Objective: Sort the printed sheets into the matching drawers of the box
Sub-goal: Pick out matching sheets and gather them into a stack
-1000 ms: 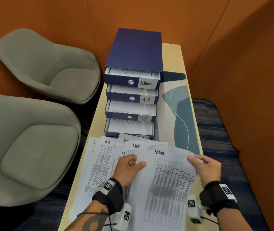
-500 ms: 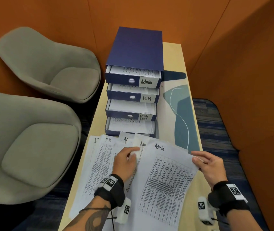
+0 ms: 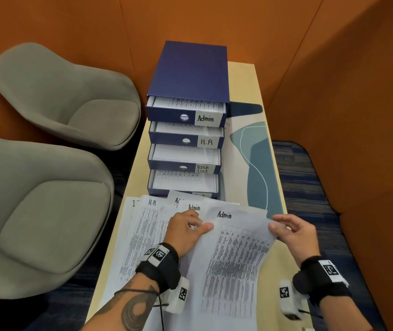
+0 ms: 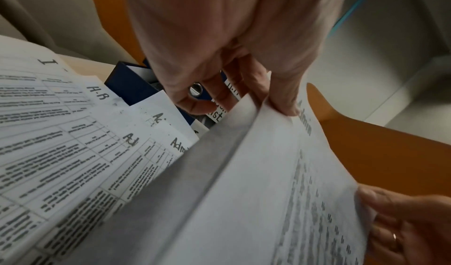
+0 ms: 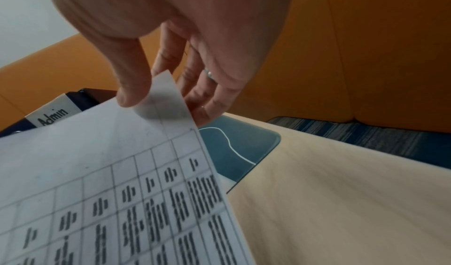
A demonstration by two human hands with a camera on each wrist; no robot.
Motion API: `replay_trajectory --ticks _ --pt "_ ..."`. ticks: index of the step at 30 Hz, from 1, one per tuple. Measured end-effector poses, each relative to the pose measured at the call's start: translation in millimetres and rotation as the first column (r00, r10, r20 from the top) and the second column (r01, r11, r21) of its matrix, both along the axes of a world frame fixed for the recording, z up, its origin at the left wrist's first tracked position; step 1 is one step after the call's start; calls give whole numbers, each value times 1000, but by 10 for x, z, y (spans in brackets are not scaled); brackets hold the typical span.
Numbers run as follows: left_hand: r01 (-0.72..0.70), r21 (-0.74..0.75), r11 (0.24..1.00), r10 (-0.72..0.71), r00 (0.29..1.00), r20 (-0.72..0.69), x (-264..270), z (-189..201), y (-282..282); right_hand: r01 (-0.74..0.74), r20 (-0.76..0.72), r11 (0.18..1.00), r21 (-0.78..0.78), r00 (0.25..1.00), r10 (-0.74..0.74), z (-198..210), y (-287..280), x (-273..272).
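Note:
A dark blue drawer box [image 3: 192, 75] stands on the narrow table with its drawers pulled out stepwise, labelled Admin [image 3: 205, 118], H.R [image 3: 207, 142] and Task List [image 3: 202, 168]; the lowest drawer's label is hidden. Printed sheets [image 3: 143, 232] lie fanned in front of it, headed H.R and Admin. I hold the top Admin sheet [image 3: 236, 254] lifted off the pile. My left hand [image 3: 188, 231] pinches its left edge [image 4: 275, 105], and my right hand [image 3: 291, 231] pinches its right edge between thumb and fingers [image 5: 151, 95].
Two grey armchairs [image 3: 71, 96] [image 3: 35, 206] stand left of the light wood table [image 3: 248, 87]. A teal patterned mat [image 3: 260, 163] lies right of the box. Orange padded walls close in behind and on the right.
The left thumb has come back onto the Admin sheet's left edge. Both hands have shifted slightly while the sheet stays lifted over the pile.

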State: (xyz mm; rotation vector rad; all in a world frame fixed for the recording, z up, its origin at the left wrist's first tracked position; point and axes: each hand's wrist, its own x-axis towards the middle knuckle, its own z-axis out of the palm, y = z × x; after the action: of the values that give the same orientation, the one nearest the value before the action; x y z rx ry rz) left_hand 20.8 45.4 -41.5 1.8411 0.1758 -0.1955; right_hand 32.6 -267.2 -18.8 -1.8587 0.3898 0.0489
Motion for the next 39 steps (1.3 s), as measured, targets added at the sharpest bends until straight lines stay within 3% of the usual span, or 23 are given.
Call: replay_trajectory --ticks 4,7,13,16,24,39 --pt "-55 -118 992 51 998 -36 -33 16 1 110 20 993 -34 994 -109 -45 -23 -18" --pt "-55 -157 986 46 997 -58 -75 52 16 98 26 995 -16 995 -97 -25 -35 -34" --pt "103 -257 961 -131 987 -95 -82 176 46 33 51 997 -70 998 -30 -16 -50 15" --pt "141 -262 955 -181 975 -133 -32 286 20 32 54 998 -52 998 -30 -21 -44 30" --pt "139 -269 953 -153 988 -32 3 268 -21 39 38 998 -43 999 -37 -4 -11 6" --pt "169 -298 940 -212 970 -120 -8 261 18 60 9 997 -50 998 -60 45 48 -10"
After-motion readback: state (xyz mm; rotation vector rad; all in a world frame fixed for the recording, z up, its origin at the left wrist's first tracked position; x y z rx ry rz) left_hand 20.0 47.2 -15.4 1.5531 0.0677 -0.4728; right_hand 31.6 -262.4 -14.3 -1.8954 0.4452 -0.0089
